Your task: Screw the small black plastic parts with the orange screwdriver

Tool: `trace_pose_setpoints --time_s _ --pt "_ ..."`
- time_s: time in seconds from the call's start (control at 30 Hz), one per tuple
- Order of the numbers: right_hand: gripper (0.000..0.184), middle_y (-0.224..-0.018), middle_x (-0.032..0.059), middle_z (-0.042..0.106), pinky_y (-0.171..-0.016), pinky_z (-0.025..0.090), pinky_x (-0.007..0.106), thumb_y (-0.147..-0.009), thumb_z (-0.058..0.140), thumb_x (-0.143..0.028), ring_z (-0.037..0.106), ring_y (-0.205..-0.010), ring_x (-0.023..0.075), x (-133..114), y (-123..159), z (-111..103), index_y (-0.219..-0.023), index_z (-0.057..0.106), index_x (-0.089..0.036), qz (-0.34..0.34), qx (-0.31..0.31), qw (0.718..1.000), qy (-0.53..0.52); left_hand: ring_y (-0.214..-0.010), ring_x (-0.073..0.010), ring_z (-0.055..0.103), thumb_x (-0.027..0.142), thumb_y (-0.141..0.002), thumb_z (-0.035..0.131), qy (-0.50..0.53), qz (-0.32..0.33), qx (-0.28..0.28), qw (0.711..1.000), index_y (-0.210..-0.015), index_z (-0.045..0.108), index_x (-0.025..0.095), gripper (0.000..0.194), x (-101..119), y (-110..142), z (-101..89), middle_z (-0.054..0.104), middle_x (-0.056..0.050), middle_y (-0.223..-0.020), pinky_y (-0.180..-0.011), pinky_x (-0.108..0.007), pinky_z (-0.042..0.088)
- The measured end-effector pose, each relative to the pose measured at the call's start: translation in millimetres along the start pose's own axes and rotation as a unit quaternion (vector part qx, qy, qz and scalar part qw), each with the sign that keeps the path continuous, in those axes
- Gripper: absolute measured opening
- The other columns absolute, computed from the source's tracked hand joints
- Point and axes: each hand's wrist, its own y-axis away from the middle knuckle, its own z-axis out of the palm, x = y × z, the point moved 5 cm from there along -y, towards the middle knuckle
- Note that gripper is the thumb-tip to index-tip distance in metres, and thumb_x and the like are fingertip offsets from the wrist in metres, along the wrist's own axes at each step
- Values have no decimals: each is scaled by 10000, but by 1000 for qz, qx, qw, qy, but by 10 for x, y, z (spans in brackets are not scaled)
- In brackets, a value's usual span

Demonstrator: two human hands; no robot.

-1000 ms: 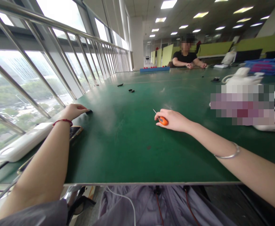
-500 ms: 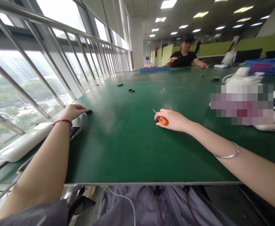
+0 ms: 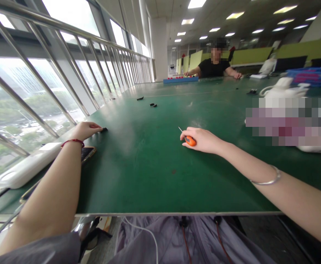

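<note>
My right hand (image 3: 201, 138) rests on the green table (image 3: 138, 176), its fingers wrapped round a screwdriver (image 3: 190, 141) with an orange and grey handle. The thin metal shaft points away and to the left. Over at the left side, my left hand (image 3: 87, 130) has its fingertips pinched at a small black piece (image 3: 103, 129) on the table top. The piece is too small to make out in detail, and the fingers partly cover it. A phone (image 3: 89, 153) lies under my left forearm, which hides part of it.
Small black pieces (image 3: 153, 105) lie farther up the table. A white device (image 3: 25, 165) stands by the railing (image 3: 80, 40) at left. At right are a blurred white object (image 3: 284, 88) and a blue basket (image 3: 311, 77). A person (image 3: 214, 68) sits at the far end behind a blue bar (image 3: 180, 80).
My two hands have kept their places and grips. At the far end, the other person's raised hand has come down to the blue bar.
</note>
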Motion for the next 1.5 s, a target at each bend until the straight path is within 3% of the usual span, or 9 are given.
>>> trace_pose_setpoints --time_s 0.5,0.77,0.93,1.07,1.2,1.3,1.4,1.5 --pt "165 -928 24 614 -638 410 262 -790 604 -320 582 -757 160 15 -6 12 -940 618 -251 -3 2 1000 6 -694 -130 527 387 -584 721 17 -18 0 1000 -802 687 133 337 76 47 -14 628 53 -573 -641 -208 376" --pt "169 -939 27 619 -647 424 268 -789 607 -321 592 -760 162 11 -3 6 -942 623 -251 -1 0 1000 6 -678 -138 525 329 -632 705 -5 -12 9 1000 -740 660 135 227 352 176 -24 608 44 -562 -644 -227 380" --pt "181 -947 33 644 -648 427 281 -796 601 -357 605 -779 179 -19 5 -15 -940 631 -252 3 15 1000 7 -689 -145 541 353 -686 688 -7 49 14 999 -833 670 128 269 753 169 90 652 13 -664 -664 -246 397" --pt "226 -909 34 682 -652 419 293 -813 572 -433 608 -768 187 -46 30 -141 -878 658 -235 27 105 993 -38 -739 -166 616 368 -689 682 21 118 -3 993 -853 683 163 263 1306 293 364 694 -2 -768 -707 -253 455" --pt "241 -733 15 679 -622 409 267 -818 553 -411 597 -667 153 -78 106 -364 -726 637 -205 44 234 960 -151 -736 -177 649 311 -708 666 123 236 -70 961 -813 666 147 195 2015 716 740 703 -39 -786 -694 -264 498" --pt "177 -635 -1 622 -583 393 255 -786 571 -328 540 -587 132 -103 196 -545 -659 565 -205 61 332 924 -181 -718 -157 643 273 -739 634 158 322 -105 928 -802 657 150 140 2419 1102 974 698 -34 -783 -686 -256 504" --pt "194 -582 -7 570 -566 392 252 -776 549 -270 511 -555 124 -145 254 -644 -601 491 -213 52 376 899 -219 -759 -150 633 257 -782 581 154 394 -110 899 -835 653 165 128 2614 1384 1113 691 -30 -839 -715 -257 504" --pt "200 -556 -13 546 -543 385 250 -758 543 -248 501 -528 118 -185 259 -644 -573 473 -214 42 368 895 -247 -780 -154 624 247 -792 560 136 405 -93 899 -845 647 176 125 2630 1475 1166 682 -27 -856 -723 -264 504"
